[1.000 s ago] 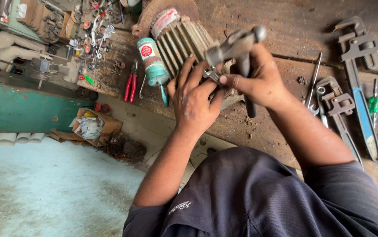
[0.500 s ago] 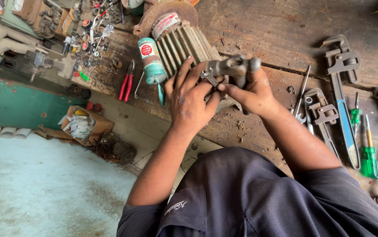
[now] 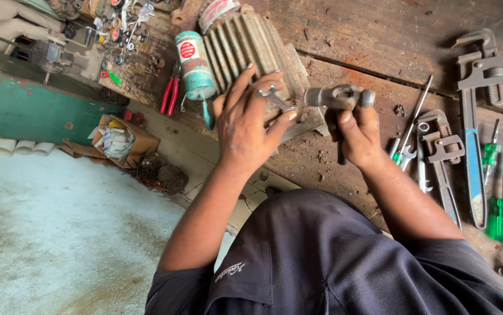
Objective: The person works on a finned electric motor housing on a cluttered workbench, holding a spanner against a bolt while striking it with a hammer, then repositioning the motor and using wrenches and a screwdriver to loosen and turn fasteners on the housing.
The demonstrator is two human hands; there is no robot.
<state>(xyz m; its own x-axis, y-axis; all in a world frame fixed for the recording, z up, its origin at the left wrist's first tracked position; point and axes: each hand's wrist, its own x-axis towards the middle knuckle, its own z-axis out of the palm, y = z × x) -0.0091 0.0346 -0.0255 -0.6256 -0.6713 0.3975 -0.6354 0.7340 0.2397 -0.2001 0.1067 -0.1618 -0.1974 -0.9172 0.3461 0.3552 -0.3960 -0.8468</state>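
Note:
My left hand (image 3: 250, 123) presses on a grey ribbed motor housing (image 3: 237, 44) lying on the wooden bench (image 3: 374, 35). Its fingers pinch a small metal spanner (image 3: 270, 96) against the motor's end. Just to the right, my right hand (image 3: 359, 135) grips the handle of a hammer. The steel hammer head (image 3: 338, 96) hangs level with the spanner's tip, very close to it.
A teal spray can (image 3: 194, 65) and red pliers (image 3: 169, 94) lie left of the motor. Pipe wrenches (image 3: 473, 116), spanners (image 3: 420, 157) and green screwdrivers (image 3: 501, 204) are spread out on the right. Small parts litter the far left; a cardboard box (image 3: 120, 140) sits on the floor below.
The hammer in my right hand has come down from a raised position to beside the spanner. My left hand has stayed on the motor's end.

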